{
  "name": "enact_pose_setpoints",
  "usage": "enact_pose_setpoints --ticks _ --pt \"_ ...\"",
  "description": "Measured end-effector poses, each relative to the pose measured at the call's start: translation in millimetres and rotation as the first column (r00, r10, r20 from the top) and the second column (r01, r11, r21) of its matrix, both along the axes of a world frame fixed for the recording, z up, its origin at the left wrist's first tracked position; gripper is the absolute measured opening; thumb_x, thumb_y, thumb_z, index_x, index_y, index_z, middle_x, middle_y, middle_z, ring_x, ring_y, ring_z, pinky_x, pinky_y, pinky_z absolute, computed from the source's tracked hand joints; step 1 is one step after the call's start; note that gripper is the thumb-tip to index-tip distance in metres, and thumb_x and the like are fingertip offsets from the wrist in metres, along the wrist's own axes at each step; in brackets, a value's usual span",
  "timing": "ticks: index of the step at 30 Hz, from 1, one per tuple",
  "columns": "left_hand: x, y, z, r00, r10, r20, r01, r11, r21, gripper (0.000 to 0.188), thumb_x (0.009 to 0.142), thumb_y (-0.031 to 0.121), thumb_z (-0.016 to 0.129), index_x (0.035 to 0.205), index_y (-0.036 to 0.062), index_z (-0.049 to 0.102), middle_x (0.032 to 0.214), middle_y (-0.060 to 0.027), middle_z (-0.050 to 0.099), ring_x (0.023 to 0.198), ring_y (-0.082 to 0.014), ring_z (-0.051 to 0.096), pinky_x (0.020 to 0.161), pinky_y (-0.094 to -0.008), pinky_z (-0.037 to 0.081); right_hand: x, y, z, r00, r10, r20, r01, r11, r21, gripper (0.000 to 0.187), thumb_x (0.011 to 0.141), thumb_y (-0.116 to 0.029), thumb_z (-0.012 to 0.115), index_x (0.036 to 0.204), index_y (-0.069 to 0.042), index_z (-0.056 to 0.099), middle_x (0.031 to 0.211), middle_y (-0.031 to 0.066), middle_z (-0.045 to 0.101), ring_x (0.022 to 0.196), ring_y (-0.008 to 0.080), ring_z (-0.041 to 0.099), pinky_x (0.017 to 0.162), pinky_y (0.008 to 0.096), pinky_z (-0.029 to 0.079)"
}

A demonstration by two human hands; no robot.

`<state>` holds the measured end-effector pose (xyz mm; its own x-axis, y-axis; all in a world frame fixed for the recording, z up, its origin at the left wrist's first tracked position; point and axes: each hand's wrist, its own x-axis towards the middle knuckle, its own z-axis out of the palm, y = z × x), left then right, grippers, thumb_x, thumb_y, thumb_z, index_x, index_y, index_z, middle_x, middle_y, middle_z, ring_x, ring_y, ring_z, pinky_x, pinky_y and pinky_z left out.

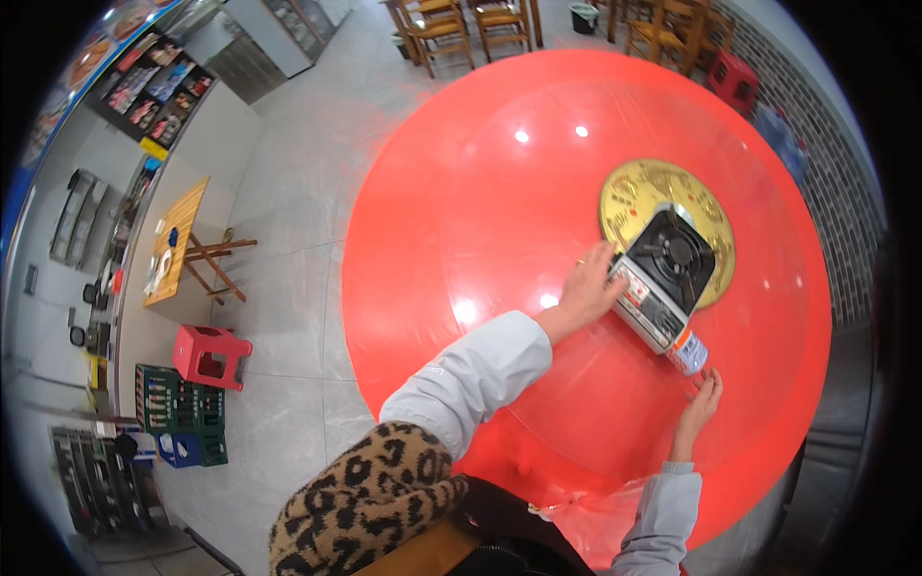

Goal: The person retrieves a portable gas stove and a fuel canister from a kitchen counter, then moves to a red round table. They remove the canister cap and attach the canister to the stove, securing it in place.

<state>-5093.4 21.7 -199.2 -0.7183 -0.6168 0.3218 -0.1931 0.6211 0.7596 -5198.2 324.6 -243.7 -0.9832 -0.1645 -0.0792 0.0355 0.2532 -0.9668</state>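
Note:
A portable gas stove (653,302) with a black burner top and silver front stands tilted across the view, partly over a gold round disc (629,187) on the red-covered round table (432,211). My left hand (584,290) grips the stove's left front corner, fingers along its end and thumb by the front panel. From the stove's right end sticks out a gas canister (690,352), white and blue with an orange band. Just below its outer end is my right hand (699,411), fingers extended and apart; whether the fingertips touch the canister cannot be made out.
Wooden chairs (437,29) stand beyond the table, with a red stool (733,81) at far right. On the left are a folding wooden table (178,245), a pink-red stool (211,355), and green bottle crates (182,398) beside a counter. A brick-patterned wall (831,182) runs along the right.

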Motion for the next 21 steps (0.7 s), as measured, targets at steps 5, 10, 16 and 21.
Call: enact_pose_setpoints --ticks 5,10,16,21 --pt "-18 -6 13 0.994 -0.011 0.105 0.004 0.998 0.068 0.060 0.089 0.035 0.060 0.137 0.0033 0.043 0.134 -0.0193 0.049 0.123 -0.0360 0.048 0.100 -0.0458 0.041 -16 -19 -3 0.995 0.057 -0.086 -0.063 0.995 -0.073 0.040 0.104 -0.027 0.038 0.134 -0.002 0.048 0.128 0.0131 0.054 0.112 0.0202 0.054 0.090 0.0326 0.044" --pt "-33 -17 4 0.979 -0.037 0.200 0.002 0.985 0.173 0.051 0.093 0.037 0.053 0.131 0.0032 0.051 0.124 -0.0197 0.058 0.114 -0.0356 0.056 0.095 -0.0435 0.044 -32 -23 -17 0.991 0.110 -0.070 -0.117 0.987 -0.107 0.042 0.104 -0.026 0.037 0.133 0.002 0.048 0.125 0.0138 0.054 0.115 0.0210 0.052 0.098 0.0322 0.040" --pt "-30 -47 -38 0.994 -0.091 -0.059 0.106 0.939 0.329 0.038 0.096 0.028 0.047 0.115 -0.0003 0.063 0.103 -0.0179 0.068 0.097 -0.0293 0.065 0.086 -0.0380 0.049 -36 -29 -22 0.982 0.114 -0.149 -0.115 0.993 0.003 0.045 0.104 -0.030 0.038 0.132 0.003 0.049 0.129 0.0156 0.054 0.118 0.0233 0.051 0.101 0.0332 0.039" --pt "-15 -77 -54 0.962 -0.273 -0.013 0.201 0.676 0.709 0.030 0.098 0.013 0.046 0.120 0.0009 0.064 0.101 -0.0081 0.070 0.089 -0.0162 0.066 0.077 -0.0311 0.053 -32 -29 -14 0.981 0.165 -0.106 -0.167 0.986 -0.008 0.047 0.104 -0.032 0.036 0.133 0.003 0.048 0.131 0.0155 0.053 0.120 0.0231 0.050 0.102 0.0328 0.038"
